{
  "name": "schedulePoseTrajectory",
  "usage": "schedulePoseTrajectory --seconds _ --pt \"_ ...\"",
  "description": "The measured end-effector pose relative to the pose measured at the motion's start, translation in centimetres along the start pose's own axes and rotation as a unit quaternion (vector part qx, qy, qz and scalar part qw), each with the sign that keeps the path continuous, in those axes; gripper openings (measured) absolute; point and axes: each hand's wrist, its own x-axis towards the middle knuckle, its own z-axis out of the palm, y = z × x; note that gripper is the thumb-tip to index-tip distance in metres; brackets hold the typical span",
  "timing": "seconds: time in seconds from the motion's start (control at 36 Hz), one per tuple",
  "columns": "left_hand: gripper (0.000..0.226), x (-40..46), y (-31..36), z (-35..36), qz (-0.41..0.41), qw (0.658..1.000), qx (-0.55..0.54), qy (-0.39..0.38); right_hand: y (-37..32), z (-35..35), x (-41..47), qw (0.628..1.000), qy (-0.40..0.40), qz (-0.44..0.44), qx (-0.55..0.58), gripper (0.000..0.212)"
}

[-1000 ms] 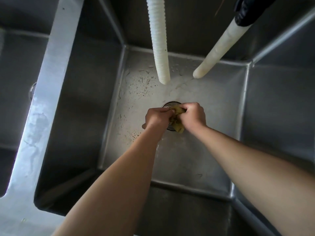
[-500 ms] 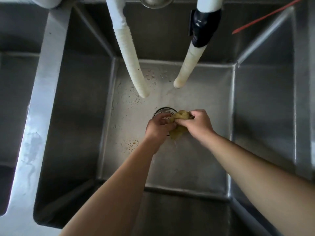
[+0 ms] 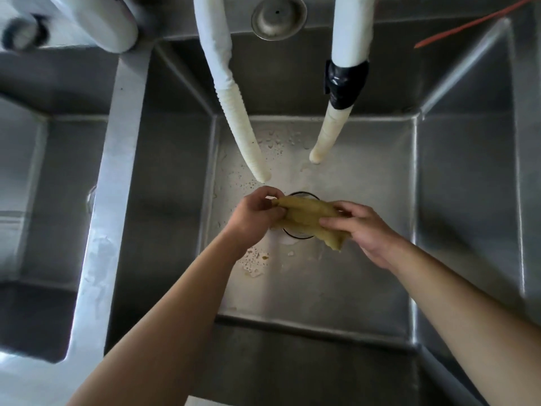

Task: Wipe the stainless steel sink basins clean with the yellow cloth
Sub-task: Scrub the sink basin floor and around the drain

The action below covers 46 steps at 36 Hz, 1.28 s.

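Observation:
Both my hands reach down into the middle stainless steel basin (image 3: 366,282). The yellow cloth (image 3: 307,218) is stretched between them just above the round drain (image 3: 298,234). My left hand (image 3: 257,215) pinches its left end. My right hand (image 3: 363,230) grips its right side, with a corner hanging below the fingers. The basin floor is wet, with brownish specks and droplets (image 3: 254,262) left of the drain.
Two white hoses hang into the basin from above, a ribbed one (image 3: 243,133) and one with black tape (image 3: 336,118). A steel divider (image 3: 108,200) separates a second basin (image 3: 29,186) at left. A third basin wall (image 3: 468,171) rises right. A metal fitting (image 3: 278,17) sits on the back rim.
My hands have moved apart, spreading the bunched cloth open over the drain. The view has tilted up, showing more of the hoses and the back rim.

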Motion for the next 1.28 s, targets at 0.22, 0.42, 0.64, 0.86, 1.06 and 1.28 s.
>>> schedulePoseTrajectory --seconds 0.22,0.42,0.64,0.86,1.06,1.28 --pt "0.027 0.2 -0.9 -1.8 -0.012 0.999 0.051 -0.015 -0.5 2.8 1.2 0.98 0.017 -0.007 -0.197 0.034" --pt "0.03 0.2 -1.7 -4.5 0.028 0.987 0.138 -0.078 -1.7 7.9 1.4 0.926 0.037 0.063 -0.37 0.044" --pt "0.029 -0.1 1.4 -11.2 0.097 0.95 0.268 -0.126 -3.9 15.0 1.4 0.935 0.078 0.003 -0.346 0.01" --pt "0.076 -0.3 6.6 -17.8 0.225 0.794 0.55 0.13 -4.9 11.6 2.5 0.892 0.324 0.069 -0.308 0.006" --pt "0.089 -0.6 1.7 -18.7 0.19 0.795 0.546 0.185 -5.6 4.4 6.5 0.863 0.386 0.084 -0.314 0.036" --pt "0.089 -0.8 2.0 -18.6 0.194 0.836 0.457 0.234 -0.6 1.1 12.8 0.886 0.324 0.106 -0.315 0.075"
